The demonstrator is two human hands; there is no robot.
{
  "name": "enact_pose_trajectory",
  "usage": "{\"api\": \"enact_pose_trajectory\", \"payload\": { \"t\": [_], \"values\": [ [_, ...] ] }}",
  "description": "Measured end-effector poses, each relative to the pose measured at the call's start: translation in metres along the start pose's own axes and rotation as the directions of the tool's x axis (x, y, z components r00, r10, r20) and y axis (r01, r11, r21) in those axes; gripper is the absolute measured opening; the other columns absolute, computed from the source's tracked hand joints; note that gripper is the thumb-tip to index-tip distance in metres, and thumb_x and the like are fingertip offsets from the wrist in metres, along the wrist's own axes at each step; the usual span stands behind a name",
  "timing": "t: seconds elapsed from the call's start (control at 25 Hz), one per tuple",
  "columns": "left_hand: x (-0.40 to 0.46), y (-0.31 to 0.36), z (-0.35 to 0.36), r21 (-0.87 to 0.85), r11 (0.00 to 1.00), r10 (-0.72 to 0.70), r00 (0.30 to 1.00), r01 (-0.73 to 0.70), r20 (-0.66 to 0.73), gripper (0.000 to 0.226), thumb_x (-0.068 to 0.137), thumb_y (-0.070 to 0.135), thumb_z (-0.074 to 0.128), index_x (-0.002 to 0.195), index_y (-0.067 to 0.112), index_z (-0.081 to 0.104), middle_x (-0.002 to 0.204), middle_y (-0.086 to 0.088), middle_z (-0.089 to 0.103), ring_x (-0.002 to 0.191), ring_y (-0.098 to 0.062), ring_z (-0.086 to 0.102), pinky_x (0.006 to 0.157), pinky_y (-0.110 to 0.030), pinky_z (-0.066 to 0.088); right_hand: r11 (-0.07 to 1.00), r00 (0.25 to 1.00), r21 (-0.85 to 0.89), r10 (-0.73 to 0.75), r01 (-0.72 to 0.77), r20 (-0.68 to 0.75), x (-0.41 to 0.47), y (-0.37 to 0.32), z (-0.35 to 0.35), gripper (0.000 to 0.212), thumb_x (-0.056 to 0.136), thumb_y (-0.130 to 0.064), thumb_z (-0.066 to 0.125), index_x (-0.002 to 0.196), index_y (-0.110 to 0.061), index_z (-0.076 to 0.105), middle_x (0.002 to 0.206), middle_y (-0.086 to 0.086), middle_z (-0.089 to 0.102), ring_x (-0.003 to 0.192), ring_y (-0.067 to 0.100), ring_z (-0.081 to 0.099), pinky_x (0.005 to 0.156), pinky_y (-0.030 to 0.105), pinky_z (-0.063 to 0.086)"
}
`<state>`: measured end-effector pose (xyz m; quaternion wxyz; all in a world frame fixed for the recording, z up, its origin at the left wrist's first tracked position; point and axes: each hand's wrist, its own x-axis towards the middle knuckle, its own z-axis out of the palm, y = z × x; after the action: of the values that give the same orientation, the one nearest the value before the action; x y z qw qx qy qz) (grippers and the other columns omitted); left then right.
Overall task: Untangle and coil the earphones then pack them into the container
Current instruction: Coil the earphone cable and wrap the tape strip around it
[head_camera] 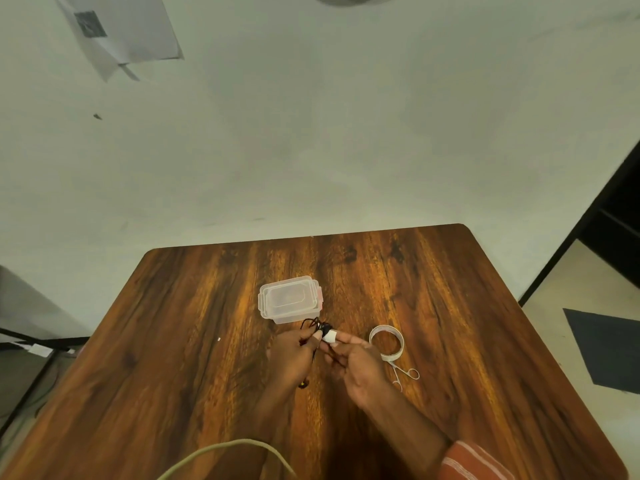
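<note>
Hands: two, left hand [293, 355] and right hand [360, 367]
Earphones [317, 325]: one black bundle
Clear plastic container [289, 299]: one, lidded
Tape roll [387, 342]: one
Small scissors [403, 374]: one pair
Wooden table [173, 375]: one
Paper sheets on wall [117, 26]: count unclear

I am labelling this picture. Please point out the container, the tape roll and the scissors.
container [289, 299]: head view, on its lid.
tape roll [398, 351]: head view, on its right rim.
scissors [412, 373]: head view, on a finger loop.
</note>
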<state>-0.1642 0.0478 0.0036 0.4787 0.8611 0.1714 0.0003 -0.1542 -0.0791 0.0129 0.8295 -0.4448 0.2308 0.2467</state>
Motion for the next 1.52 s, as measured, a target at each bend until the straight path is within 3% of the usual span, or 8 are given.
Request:
{"api": "enact_pose_trajectory", "payload": {
  "t": [0.08, 0.2, 0.48, 0.84, 1.0, 1.12, 1.32, 1.52],
  "values": [
    [-0.006, 0.002, -0.005, 0.558, 0.816, 0.214, 0.975, -0.148, -0.053, 0.031, 0.098, 0.033, 0.041, 0.111, 0.033, 0.07, 0.104, 0.011, 0.072, 0.105, -0.017, 0.053, 0.088, -0.036, 0.035, 1.0, 1.0, 0.015, -0.001, 0.001, -0.012, -0.002, 0.0, 0.004, 0.026, 0.092, 0.012, 0.049, 0.105, 0.001, 0.068, 0.101, 0.022, 0.073, 0.081, 0.022, 0.068, 0.077, 0.031, 0.054],
    [-0.015, 0.006, -0.009, 0.75, 0.596, 0.394, 0.918, -0.286, 0.037, 0.046, 0.09, 0.037, 0.02, 0.098, 0.03, 0.065, 0.096, 0.008, 0.073, 0.098, -0.019, 0.055, 0.082, -0.037, 0.038, 0.999, 0.999, 0.052, 0.014, -0.013, -0.035, -0.007, 0.001, 0.01, 0.028, 0.093, 0.012, 0.045, 0.109, 0.004, 0.066, 0.102, 0.023, 0.072, 0.079, 0.024, 0.066, 0.076, 0.033, 0.055],
    [0.001, 0.001, -0.023, 0.178, 0.976, 0.132, 0.99, -0.122, -0.046, 0.021, 0.093, 0.036, 0.057, 0.095, 0.032, 0.078, 0.086, 0.015, 0.076, 0.084, -0.006, 0.067, 0.09, -0.049, 0.051, 0.978, 0.991, -0.165, -0.131, 0.125, -0.024, -0.015, 0.006, 0.012, 0.023, 0.09, 0.005, 0.057, 0.102, -0.005, 0.073, 0.096, 0.016, 0.077, 0.091, 0.029, 0.073, 0.084, 0.042, 0.058],
    [-0.006, 0.026, -0.045, -0.038, 0.984, 0.178, 0.973, -0.174, 0.145, 0.023, 0.097, 0.025, 0.057, 0.1, 0.021, 0.079, 0.091, 0.002, 0.079, 0.09, -0.018, 0.073, 0.09, -0.049, 0.056, 0.718, 0.82, -0.399, -0.524, 0.57, 0.231, -0.017, -0.008, 0.009, 0.039, 0.084, 0.012, 0.064, 0.108, -0.017, 0.073, 0.085, 0.007, 0.077, 0.079, 0.015, 0.073, 0.069, 0.028, 0.059],
    [-0.012, 0.043, -0.053, -0.043, 0.971, 0.239, 0.95, -0.235, 0.203, 0.024, 0.099, 0.018, 0.054, 0.106, 0.016, 0.076, 0.099, -0.002, 0.078, 0.091, -0.012, 0.071, 0.084, -0.03, 0.055, 0.539, 0.714, -0.477, -0.6, 0.694, 0.361, -0.02, -0.025, 0.009, 0.019, 0.083, -0.001, 0.071, 0.087, -0.018, 0.077, 0.077, 0.001, 0.075, 0.073, 0.01, 0.07, 0.065, 0.029, 0.056],
    [-0.015, 0.051, -0.054, -0.083, 0.972, 0.231, 0.951, -0.218, 0.207, 0.025, 0.099, 0.02, 0.054, 0.107, 0.01, 0.076, 0.102, -0.009, 0.077, 0.093, -0.015, 0.07, 0.082, -0.026, 0.054, 0.326, 0.628, -0.585, -0.644, 0.742, 0.437, -0.019, -0.033, 0.009, 0.007, 0.084, -0.017, 0.073, 0.088, -0.022, 0.076, 0.084, -0.007, 0.073, 0.082, 0.013, 0.067, 0.071, 0.031, 0.056],
    [-0.016, 0.058, -0.052, -0.028, 0.964, 0.264, 0.935, -0.265, 0.235, 0.024, 0.101, 0.015, 0.05, 0.101, 0.006, 0.073, 0.097, -0.01, 0.072, 0.092, -0.026, 0.065, 0.084, -0.037, 0.051, 0.129, 0.52, -0.649, -0.721, 0.75, 0.458, -0.018, -0.035, 0.01, 0.011, 0.082, -0.014, 0.073, 0.085, -0.022, 0.068, 0.108, -0.012, 0.066, 0.11, 0.012, 0.055, 0.086, 0.002, 0.033],
    [-0.013, 0.065, -0.064, 0.068, 0.918, 0.343, 0.87, -0.39, 0.353, 0.024, 0.1, 0.013, 0.047, 0.084, 0.006, 0.063, 0.081, 0.004, 0.055, 0.079, -0.012, 0.047, 0.077, -0.035, 0.041, 0.2, 0.529, -0.562, -0.675, 0.802, 0.515, -0.011, -0.035, 0.005, 0.006, 0.093, -0.03, 0.058, 0.093, -0.036, 0.056, 0.101, -0.005, 0.069, 0.103, 0.014, 0.063, 0.082, 0.039, 0.054]
  ]
}}
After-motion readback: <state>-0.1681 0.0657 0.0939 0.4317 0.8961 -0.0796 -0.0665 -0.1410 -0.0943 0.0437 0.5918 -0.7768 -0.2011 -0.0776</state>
